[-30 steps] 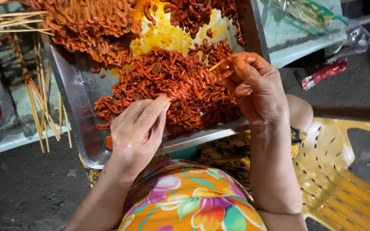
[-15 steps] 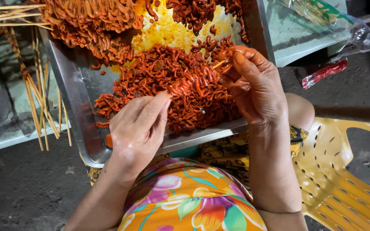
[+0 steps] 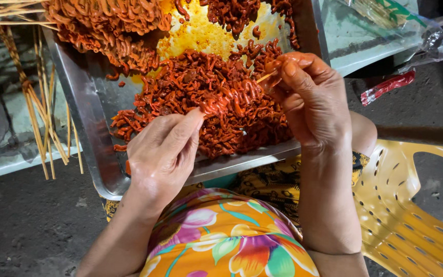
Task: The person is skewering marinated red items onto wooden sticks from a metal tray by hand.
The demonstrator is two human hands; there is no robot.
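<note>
dark concrete floor, metal tray (image 3: 91,110) on a low bench, person threading red marinated meat onto a skewer.
left hand (image 3: 162,154) has its fingers closed in a pinch on the coated meat strip (image 3: 226,100), which runs from those fingertips across to the right hand (image 3: 311,100). right fingers are closed around the bare skewer tip (image 3: 265,78), which pokes out just left of them. meat pile (image 3: 206,97) lies directly under and beyond both sets of fingertips. loose bamboo sticks (image 3: 39,113) lie well left of the left fingers, yellow plastic chair (image 3: 411,205) behind the right wrist. step looks like mid-threading; next move likely calls for pushing meat along the stick while the right grip holds steady.
</note>
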